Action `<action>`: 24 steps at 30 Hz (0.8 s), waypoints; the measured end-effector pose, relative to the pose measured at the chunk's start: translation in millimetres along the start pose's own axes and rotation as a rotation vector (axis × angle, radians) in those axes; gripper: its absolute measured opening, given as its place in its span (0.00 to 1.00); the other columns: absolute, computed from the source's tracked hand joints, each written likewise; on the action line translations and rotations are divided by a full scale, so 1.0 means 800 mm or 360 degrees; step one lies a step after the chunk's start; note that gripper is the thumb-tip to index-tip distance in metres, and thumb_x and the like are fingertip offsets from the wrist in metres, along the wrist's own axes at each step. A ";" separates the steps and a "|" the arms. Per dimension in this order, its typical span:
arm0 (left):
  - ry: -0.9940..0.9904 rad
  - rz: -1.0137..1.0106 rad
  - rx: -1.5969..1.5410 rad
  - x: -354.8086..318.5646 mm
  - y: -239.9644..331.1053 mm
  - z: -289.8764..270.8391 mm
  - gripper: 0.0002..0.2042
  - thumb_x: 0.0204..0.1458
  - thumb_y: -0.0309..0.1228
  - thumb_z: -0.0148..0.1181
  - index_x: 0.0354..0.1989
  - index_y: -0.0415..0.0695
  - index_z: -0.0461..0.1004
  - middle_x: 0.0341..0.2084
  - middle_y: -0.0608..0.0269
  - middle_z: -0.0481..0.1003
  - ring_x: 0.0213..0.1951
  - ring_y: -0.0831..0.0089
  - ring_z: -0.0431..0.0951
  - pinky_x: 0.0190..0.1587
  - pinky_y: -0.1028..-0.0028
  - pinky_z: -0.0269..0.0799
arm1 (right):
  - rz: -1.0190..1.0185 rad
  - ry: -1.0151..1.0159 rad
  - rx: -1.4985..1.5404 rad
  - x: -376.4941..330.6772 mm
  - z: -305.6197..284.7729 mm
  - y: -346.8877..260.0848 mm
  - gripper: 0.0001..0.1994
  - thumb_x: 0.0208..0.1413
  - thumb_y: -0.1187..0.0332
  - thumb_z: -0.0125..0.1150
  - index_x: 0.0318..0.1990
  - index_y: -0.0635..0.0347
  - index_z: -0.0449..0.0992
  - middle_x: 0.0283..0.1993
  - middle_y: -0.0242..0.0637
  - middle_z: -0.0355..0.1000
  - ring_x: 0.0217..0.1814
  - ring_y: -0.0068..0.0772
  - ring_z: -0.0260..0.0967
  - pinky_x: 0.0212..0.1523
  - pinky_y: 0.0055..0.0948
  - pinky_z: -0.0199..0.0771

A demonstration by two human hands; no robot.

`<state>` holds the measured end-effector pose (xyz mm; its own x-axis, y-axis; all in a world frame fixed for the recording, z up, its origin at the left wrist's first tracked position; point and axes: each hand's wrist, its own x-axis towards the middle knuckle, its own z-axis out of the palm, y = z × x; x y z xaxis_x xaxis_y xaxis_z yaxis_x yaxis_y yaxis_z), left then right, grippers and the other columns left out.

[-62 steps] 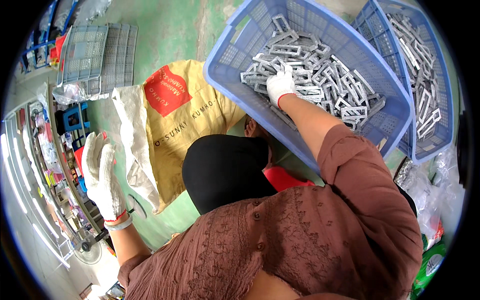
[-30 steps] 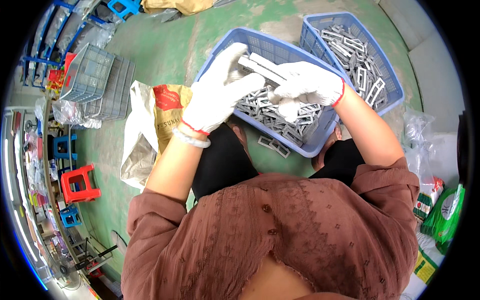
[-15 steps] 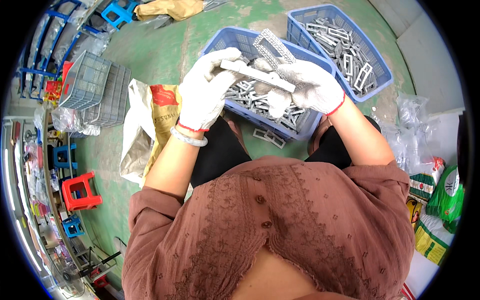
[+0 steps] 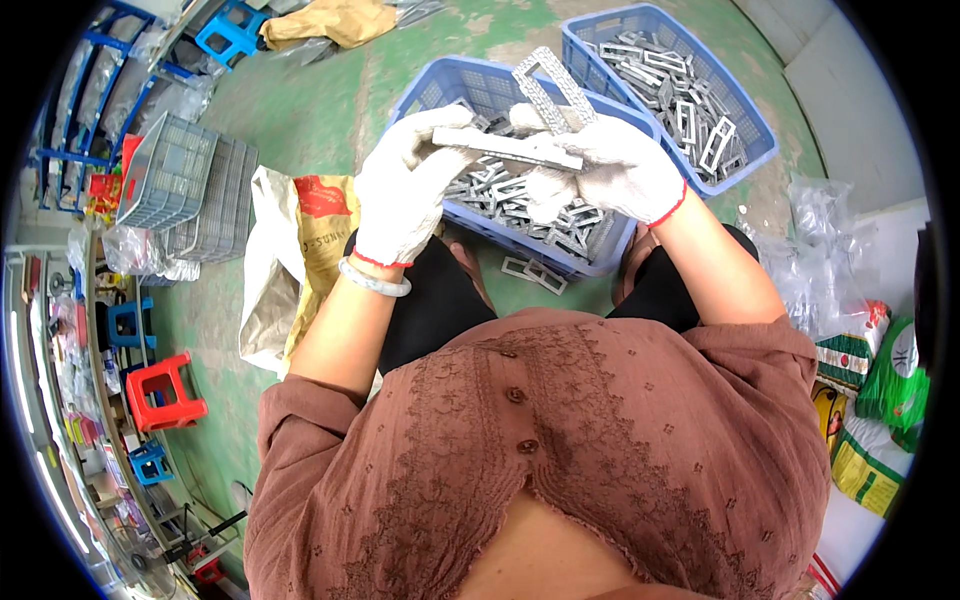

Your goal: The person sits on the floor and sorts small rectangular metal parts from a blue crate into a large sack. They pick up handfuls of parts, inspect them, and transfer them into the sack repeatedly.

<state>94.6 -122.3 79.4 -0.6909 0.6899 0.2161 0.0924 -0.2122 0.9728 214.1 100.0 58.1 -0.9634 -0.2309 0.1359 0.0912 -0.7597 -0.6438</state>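
Observation:
Both my hands wear white work gloves with red cuffs. My left hand [image 4: 408, 180] is closed on one end of a narrow light-grey metal piece [image 4: 508, 148], seen edge-on and lying nearly level. The fingers of my right hand [image 4: 628, 168] close round the other end of that piece. A rectangular grey metal frame [image 4: 583, 104] with a patterned surface also sticks up from my right hand, tilted to the left. Below the hands stands a blue plastic basket [image 4: 405, 108] holding many similar frames [image 4: 540, 222]. My right fingertips are partly hidden.
A second blue basket [image 4: 768, 140] of metal frames stands at the far right. Two joined or overlapping frames [image 4: 535, 273] lie on the floor by my feet. At left are a sack [image 4: 275, 280], grey crates [image 4: 190, 180] and a red stool [image 4: 168, 393]; at right, plastic bags [image 4: 815, 250].
The narrow metal piece between my hands has turned closer to level. Both hands keep their hold, and the whole view has shifted slightly.

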 end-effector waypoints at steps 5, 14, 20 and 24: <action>0.0046 -0.0037 -0.0005 -0.001 0.000 0.005 0.18 0.57 0.21 0.59 0.56 0.33 0.69 0.48 0.51 0.75 0.49 0.64 0.79 0.53 0.65 0.78 | -0.0026 0.0115 -0.0099 0.000 0.003 0.004 0.24 0.58 0.72 0.60 0.61 0.67 0.66 0.52 0.50 0.73 0.47 0.47 0.76 0.48 0.49 0.81; 0.0013 -0.0178 -0.0348 -0.005 -0.006 0.008 0.23 0.55 0.17 0.56 0.62 0.37 0.65 0.55 0.50 0.70 0.56 0.60 0.74 0.57 0.62 0.75 | -0.0034 0.0198 -0.0273 -0.001 0.007 -0.001 0.32 0.54 0.76 0.63 0.67 0.67 0.59 0.61 0.51 0.69 0.55 0.45 0.74 0.51 0.44 0.79; -0.0026 -0.0300 -0.0919 -0.011 -0.004 0.024 0.33 0.51 0.12 0.53 0.69 0.41 0.55 0.61 0.46 0.63 0.60 0.51 0.70 0.63 0.59 0.69 | -0.0245 0.0449 -0.0600 -0.002 0.012 0.000 0.38 0.51 0.78 0.66 0.70 0.70 0.54 0.59 0.48 0.70 0.54 0.38 0.75 0.53 0.35 0.77; -0.0028 -0.0363 -0.1070 -0.010 -0.003 0.025 0.35 0.51 0.10 0.53 0.69 0.41 0.53 0.57 0.48 0.66 0.59 0.56 0.71 0.63 0.62 0.70 | -0.0289 0.0437 -0.0730 -0.003 0.022 -0.006 0.41 0.52 0.76 0.67 0.71 0.71 0.51 0.58 0.49 0.71 0.55 0.35 0.74 0.55 0.31 0.76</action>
<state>114.4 -113.2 76.8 -0.6280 0.7779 0.0199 -0.5197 -0.4383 0.7333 220.5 93.5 74.1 -0.9892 0.0924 0.1135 -0.1419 -0.4160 -0.8982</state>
